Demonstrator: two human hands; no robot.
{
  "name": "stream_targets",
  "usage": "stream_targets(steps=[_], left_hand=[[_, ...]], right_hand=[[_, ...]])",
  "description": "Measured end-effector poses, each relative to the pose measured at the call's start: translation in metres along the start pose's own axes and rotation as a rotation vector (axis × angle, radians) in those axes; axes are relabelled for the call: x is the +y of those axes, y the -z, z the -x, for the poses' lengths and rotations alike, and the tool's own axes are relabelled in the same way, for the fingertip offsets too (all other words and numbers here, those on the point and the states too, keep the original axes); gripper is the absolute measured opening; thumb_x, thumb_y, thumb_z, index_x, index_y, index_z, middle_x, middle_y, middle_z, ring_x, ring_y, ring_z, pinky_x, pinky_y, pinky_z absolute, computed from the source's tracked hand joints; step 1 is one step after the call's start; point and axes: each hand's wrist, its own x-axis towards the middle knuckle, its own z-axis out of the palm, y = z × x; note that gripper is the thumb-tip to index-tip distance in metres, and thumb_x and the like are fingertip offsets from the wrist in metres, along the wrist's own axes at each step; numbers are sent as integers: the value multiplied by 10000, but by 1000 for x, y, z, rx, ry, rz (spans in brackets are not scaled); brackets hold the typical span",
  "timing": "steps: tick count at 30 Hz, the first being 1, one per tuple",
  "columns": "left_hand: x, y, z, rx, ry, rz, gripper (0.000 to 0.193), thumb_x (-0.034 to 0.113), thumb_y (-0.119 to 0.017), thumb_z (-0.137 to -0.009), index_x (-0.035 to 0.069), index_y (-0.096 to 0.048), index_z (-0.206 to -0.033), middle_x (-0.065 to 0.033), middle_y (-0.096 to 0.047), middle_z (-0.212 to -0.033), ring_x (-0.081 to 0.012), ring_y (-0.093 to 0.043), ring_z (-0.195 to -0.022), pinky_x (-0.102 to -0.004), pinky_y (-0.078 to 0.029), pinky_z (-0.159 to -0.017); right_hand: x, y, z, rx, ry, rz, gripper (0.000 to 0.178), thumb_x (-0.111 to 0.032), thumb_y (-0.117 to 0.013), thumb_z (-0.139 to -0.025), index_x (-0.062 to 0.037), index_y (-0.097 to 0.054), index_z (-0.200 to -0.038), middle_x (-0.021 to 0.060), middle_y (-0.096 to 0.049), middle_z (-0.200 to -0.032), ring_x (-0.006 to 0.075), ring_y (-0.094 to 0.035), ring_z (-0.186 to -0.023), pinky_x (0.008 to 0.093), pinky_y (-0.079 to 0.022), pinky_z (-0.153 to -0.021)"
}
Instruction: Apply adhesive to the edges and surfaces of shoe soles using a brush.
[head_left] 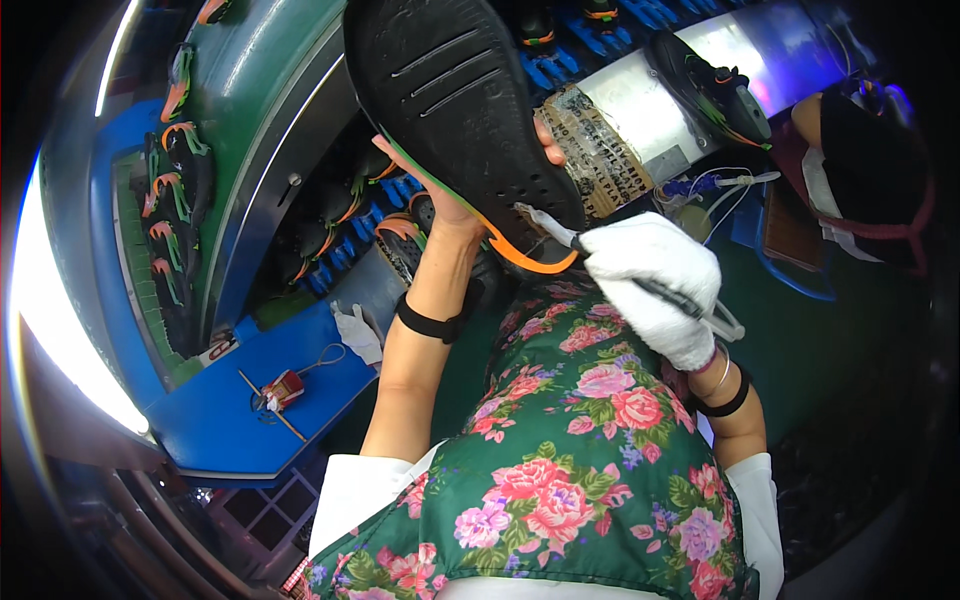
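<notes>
Holding upturned shoe (pixel 465 130), left fingers (pixel 549 141) beneath, curled round edge

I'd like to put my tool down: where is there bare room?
The blue table has bare patches left of the red object and between that object and the table's right edge. It is crowded along the far-left shoes and around the black shoe in the left hand.

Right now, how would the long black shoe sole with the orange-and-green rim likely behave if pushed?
The long black shoe sole is probably fairly stiff, since it keeps its shape beyond the bare left hand. It seems light, as that hand alone supports it. Pushing its orange-rimmed end might tilt it, because the grip sits nearer the middle.
</notes>
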Motion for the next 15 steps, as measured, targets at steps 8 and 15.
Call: stream_targets(steps=[8, 15], left_hand=[[7, 3, -11, -117, 134, -90, 1289, 1062, -366, -600, 8, -567, -1315, -212, -654, -1087, -319, -626, -960, -459, -500, -906], [10, 9, -7, -54, 234, -84, 1404, 1057, -146, -639, -36, -406, -1481, -306, -657, -1169, -401, -711, -1000, -507, -590, -890]], right_hand=[[6, -1, -4, -233, -51, -278, 160, 5, -806, -746, -40, -784, -898, 121, -768, -943, 240, -745, -856, 342, -586, -763], [6, -4, -11, -423, 319, 127, 269, -6, -762, -751, -86, -762, -1008, 97, -760, -1027, 270, -731, -904, 361, -591, -793]])
